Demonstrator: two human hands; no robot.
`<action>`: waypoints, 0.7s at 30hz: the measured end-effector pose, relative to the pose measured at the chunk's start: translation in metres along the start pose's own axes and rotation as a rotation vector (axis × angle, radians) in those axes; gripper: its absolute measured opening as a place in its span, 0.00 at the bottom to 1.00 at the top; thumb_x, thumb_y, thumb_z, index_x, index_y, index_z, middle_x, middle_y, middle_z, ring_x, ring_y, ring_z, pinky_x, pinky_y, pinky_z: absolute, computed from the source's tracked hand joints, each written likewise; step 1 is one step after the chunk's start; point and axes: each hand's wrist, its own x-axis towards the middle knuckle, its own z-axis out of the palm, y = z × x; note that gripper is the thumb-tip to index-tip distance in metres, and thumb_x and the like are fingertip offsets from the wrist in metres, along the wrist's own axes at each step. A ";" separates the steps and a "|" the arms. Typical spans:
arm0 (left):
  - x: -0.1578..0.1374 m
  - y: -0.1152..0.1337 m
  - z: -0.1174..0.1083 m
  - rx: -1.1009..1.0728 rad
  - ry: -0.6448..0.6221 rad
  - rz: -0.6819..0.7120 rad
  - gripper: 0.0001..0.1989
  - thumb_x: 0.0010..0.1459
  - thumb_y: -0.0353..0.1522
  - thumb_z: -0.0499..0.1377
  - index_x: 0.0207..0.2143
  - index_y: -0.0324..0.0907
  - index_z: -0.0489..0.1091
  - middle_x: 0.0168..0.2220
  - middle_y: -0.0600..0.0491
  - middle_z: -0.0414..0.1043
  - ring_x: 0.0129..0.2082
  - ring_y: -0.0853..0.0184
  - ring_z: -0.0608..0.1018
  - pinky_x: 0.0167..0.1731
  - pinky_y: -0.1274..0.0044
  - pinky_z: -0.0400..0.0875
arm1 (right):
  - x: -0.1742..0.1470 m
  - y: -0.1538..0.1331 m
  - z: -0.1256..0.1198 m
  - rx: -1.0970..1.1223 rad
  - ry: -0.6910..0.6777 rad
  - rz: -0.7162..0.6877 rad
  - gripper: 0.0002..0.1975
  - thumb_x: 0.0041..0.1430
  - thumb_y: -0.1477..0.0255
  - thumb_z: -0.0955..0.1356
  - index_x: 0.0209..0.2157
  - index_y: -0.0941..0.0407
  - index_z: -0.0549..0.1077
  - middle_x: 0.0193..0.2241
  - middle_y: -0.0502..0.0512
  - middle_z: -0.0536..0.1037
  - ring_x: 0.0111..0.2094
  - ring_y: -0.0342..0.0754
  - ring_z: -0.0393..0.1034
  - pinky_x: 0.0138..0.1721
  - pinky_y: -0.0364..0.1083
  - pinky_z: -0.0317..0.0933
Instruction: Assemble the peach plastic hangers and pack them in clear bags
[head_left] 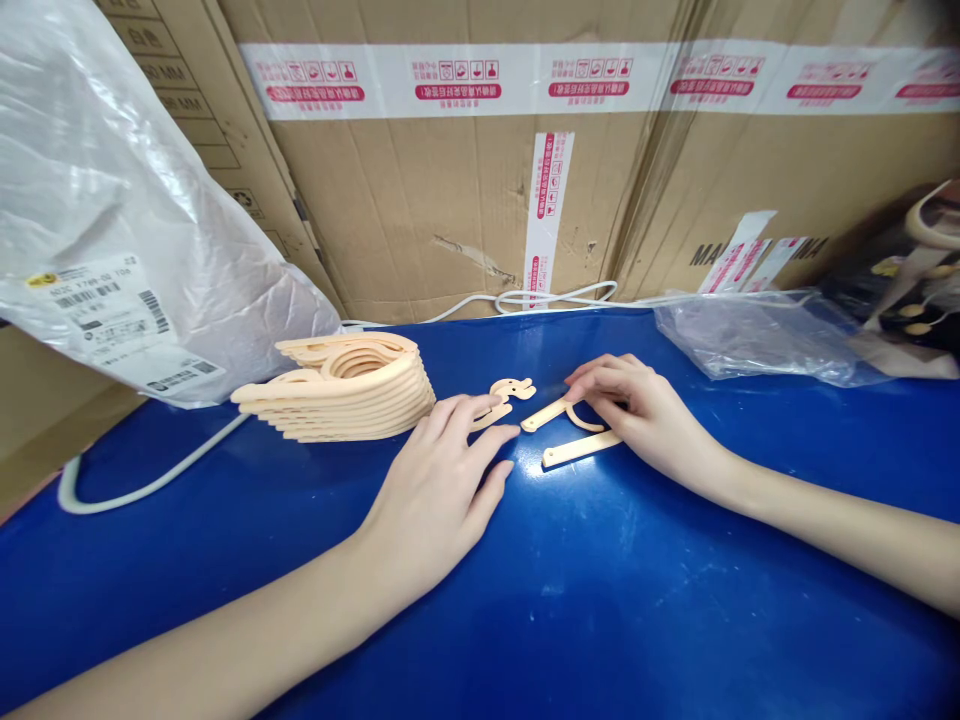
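My left hand lies palm down on the blue tabletop, its fingers stretched out and apart. Its fingertips rest over a small, curvy peach-coloured plastic piece, partly hidden beneath them. My right hand is closed, thumb and fingers pinching the far end of a flat peach plastic arm with a curved hook beside it. Just below, a second flat plastic arm lies on the table, one end under my right hand. Left of my left hand stands a neat stack of peach plastic hanger-like parts.
A silvery-white bag with labels leans at the left. Large cardboard boxes wall off the back. A white cable curves along the table's left and rear. At the right lie a clear plastic bag and a dark cluttered pile.
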 end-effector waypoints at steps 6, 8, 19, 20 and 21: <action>-0.002 -0.003 0.006 0.054 -0.066 -0.051 0.20 0.67 0.35 0.50 0.57 0.37 0.68 0.60 0.38 0.63 0.60 0.49 0.66 0.55 0.54 0.66 | -0.007 -0.028 -0.008 -0.251 -0.024 -0.371 0.09 0.63 0.68 0.66 0.34 0.57 0.76 0.36 0.56 0.77 0.38 0.50 0.66 0.42 0.51 0.55; -0.002 -0.003 0.006 0.038 -0.077 -0.046 0.21 0.67 0.35 0.50 0.58 0.36 0.67 0.59 0.39 0.66 0.58 0.51 0.68 0.54 0.56 0.67 | -0.008 -0.031 -0.009 -0.331 -0.049 -0.465 0.11 0.63 0.66 0.67 0.31 0.57 0.76 0.33 0.55 0.77 0.37 0.50 0.68 0.42 0.52 0.55; -0.001 -0.003 0.005 0.008 -0.040 -0.035 0.19 0.66 0.33 0.52 0.56 0.33 0.69 0.53 0.40 0.69 0.52 0.53 0.72 0.50 0.59 0.70 | -0.006 -0.023 -0.004 -0.468 -0.093 -0.695 0.15 0.71 0.69 0.59 0.33 0.60 0.70 0.29 0.54 0.76 0.33 0.46 0.70 0.39 0.47 0.59; -0.001 -0.003 0.005 -0.006 -0.035 -0.037 0.19 0.66 0.32 0.52 0.55 0.34 0.70 0.53 0.40 0.70 0.52 0.54 0.72 0.50 0.60 0.70 | -0.006 -0.024 -0.003 -0.489 -0.069 -0.714 0.14 0.71 0.69 0.59 0.34 0.60 0.70 0.27 0.53 0.75 0.31 0.46 0.70 0.38 0.47 0.59; -0.001 -0.002 0.005 -0.016 -0.030 -0.040 0.19 0.66 0.32 0.52 0.55 0.34 0.70 0.53 0.40 0.70 0.52 0.54 0.72 0.50 0.60 0.70 | -0.006 -0.025 -0.003 -0.514 -0.047 -0.732 0.14 0.71 0.69 0.59 0.34 0.60 0.70 0.25 0.51 0.75 0.28 0.46 0.68 0.35 0.47 0.58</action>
